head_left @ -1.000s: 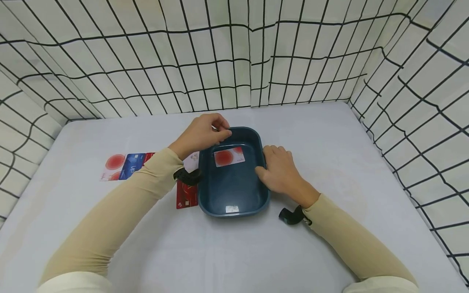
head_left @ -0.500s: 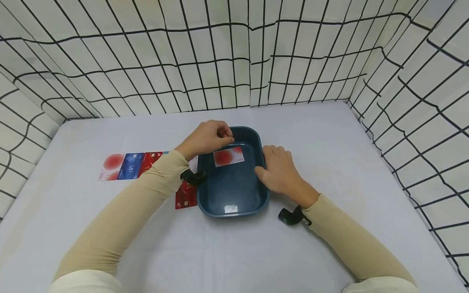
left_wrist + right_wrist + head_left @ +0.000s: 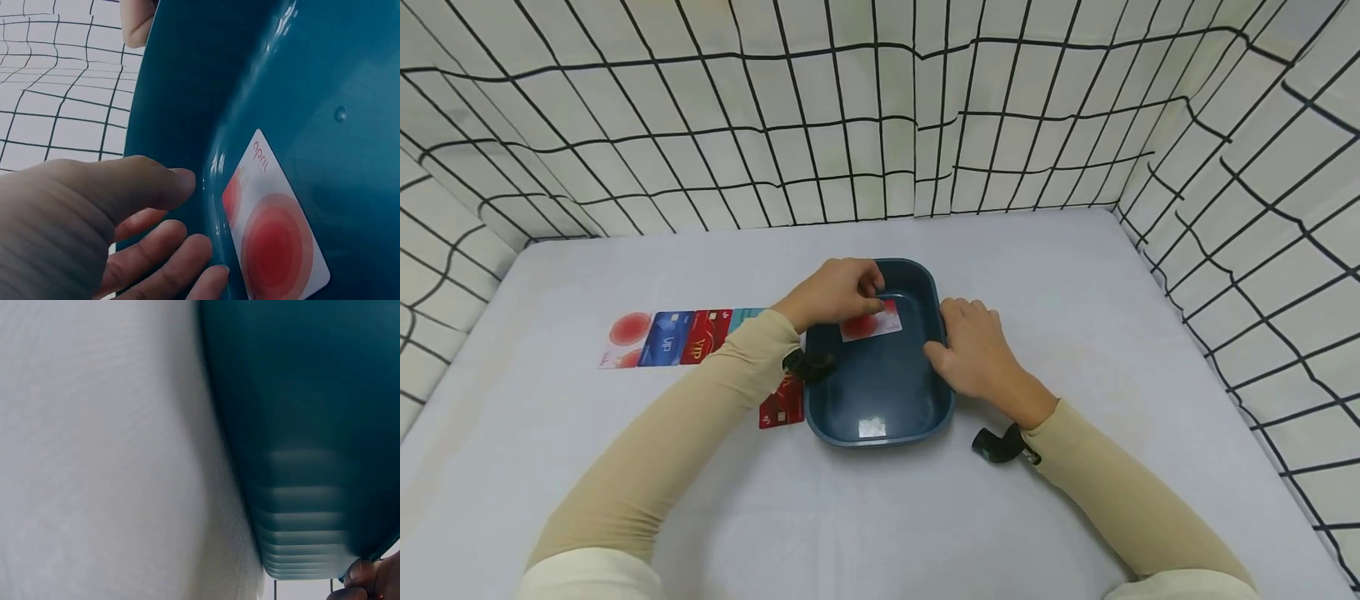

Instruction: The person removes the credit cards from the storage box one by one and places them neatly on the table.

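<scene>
A dark teal plastic tray (image 3: 880,408) holds a white card with red circles (image 3: 871,327), lettered "april" in the left wrist view. My left hand (image 3: 841,292) hangs over the tray's far left part, its fingers loosely bent. In the left wrist view its thumb and fingertips (image 3: 211,247) are beside the card, apart from each other with nothing between them. My right hand (image 3: 976,346) grips the tray's right rim, thumb over the inside and fingers outside. The right wrist view shows mostly the tray's outer wall (image 3: 300,425).
Left of the tray lies a row of cards: a white one with red circles (image 3: 627,337), a blue one (image 3: 665,337), a red one (image 3: 707,333) and a teal one (image 3: 741,317) partly under my sleeve. Another red card (image 3: 782,406) touches the tray's left side. Black wire grid (image 3: 820,125) surrounds the white table.
My left hand has come from above the tray's far left rim, moving right and toward me, and now overlaps the card in the tray. The right hand keeps its grip.
</scene>
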Demonstrator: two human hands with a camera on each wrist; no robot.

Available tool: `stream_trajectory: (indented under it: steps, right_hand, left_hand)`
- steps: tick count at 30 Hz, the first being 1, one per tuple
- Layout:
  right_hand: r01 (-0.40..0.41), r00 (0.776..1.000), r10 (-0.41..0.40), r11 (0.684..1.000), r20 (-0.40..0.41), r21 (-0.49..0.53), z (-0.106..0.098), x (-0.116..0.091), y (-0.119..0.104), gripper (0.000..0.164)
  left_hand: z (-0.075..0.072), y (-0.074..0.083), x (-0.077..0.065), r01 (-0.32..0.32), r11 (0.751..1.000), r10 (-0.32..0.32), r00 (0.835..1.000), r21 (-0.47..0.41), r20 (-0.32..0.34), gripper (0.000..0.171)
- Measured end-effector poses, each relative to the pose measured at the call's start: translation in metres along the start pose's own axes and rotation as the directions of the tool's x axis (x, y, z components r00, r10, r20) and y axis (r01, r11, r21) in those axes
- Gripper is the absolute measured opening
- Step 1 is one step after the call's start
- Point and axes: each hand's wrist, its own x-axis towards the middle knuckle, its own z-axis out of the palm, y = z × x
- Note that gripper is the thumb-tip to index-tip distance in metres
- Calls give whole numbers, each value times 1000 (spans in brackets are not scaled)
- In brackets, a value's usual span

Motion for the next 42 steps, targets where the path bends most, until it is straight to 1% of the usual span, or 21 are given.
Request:
stream_trajectory:
  steps: [4, 9, 12, 18, 21, 25, 27, 30, 34, 37, 39, 42]
  right_hand:
    - [4, 1000, -4, 1000, -4, 6, 0, 0, 1, 18]
    - [4, 1000, -3, 1000, -11, 11, -1, 0, 1, 18]
    - [2, 1000, -1, 1000, -11, 17, -1, 0, 0, 18]
    - [7, 1000, -7, 1000, -15, 28, 0, 0, 1, 17]
    - [11, 1000, -11, 999, -17, 30, 0, 0, 2, 16]
    - [7, 1000, -7, 1000, -16, 28, 1, 0, 2, 16]
    - [6, 1000, -6, 1000, -13, 29, 1, 0, 2, 17]
    - [6, 1000, -6, 999, -9, 33, 2, 0, 3, 17]
    - [7, 1000, -7, 999, -12, 33, 3, 1, 4, 16]
    - [10, 1000, -10, 999, -13, 31, 2, 2, 4, 16]
    - [11, 1000, -10, 1000, -11, 28, 2, 2, 4, 16]
    - [9, 1000, -9, 1000, -9, 27, 1, 2, 4, 17]
  left_hand:
    - [3, 2, 3, 18, 998, -20, 999, 58, 33, 41]
    - [5, 6, 5, 45, 986, -58, 995, 159, 82, 54]
    - [7, 7, 4, 46, 983, -64, 993, 178, 98, 55]
    - [9, 5, 3, 44, 978, -65, 993, 203, 100, 53]
    - [10, 6, 3, 38, 978, -60, 993, 207, 102, 53]
    - [12, 5, 5, 3, 980, -26, 993, 199, 111, 52]
    - [14, 3, 6, -13, 983, -10, 993, 186, 119, 51]
    - [16, 2, 7, -23, 990, 3, 990, 142, 142, 52]
    - [18, -2, 9, -64, 993, 44, 979, 95, 197, 59]
    - [18, -3, 9, -104, 990, 82, 970, 90, 228, 64]
    - [18, -3, 9, -108, 990, 86, 969, 86, 231, 64]
    - [18, -2, 9, -95, 991, 73, 972, 92, 222, 63]
